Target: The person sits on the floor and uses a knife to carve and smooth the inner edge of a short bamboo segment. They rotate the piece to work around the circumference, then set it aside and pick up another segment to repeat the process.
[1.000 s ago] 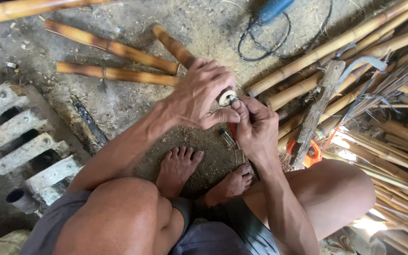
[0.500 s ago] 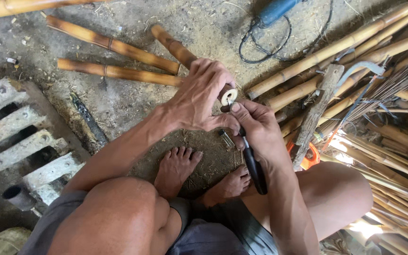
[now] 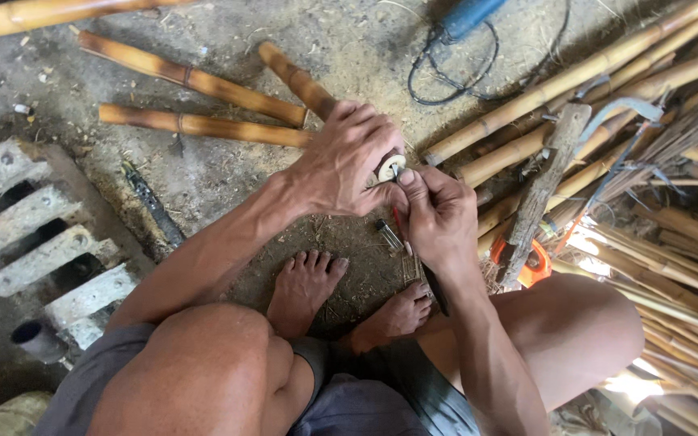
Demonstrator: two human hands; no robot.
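Left hand (image 3: 347, 161) grips bamboo stick (image 3: 296, 81) end; right hand (image 3: 438, 218) pinches thin tool (image 3: 397, 222) at stick's 5 o'clock. Risk: tool slips, nicks fingers.

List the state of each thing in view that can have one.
left hand: closed around a bamboo piece's cut end
right hand: pinching a thin red-handled tool against that end
blue power tool: lying on the ground, cord coiled
bamboo poles: lying loose

There are two hands (image 3: 349, 161) (image 3: 442, 218), two bare feet (image 3: 304, 282) (image 3: 393, 315), three short bamboo pieces (image 3: 195, 81) (image 3: 203, 127) (image 3: 296, 81), and one blue tool (image 3: 466, 16).
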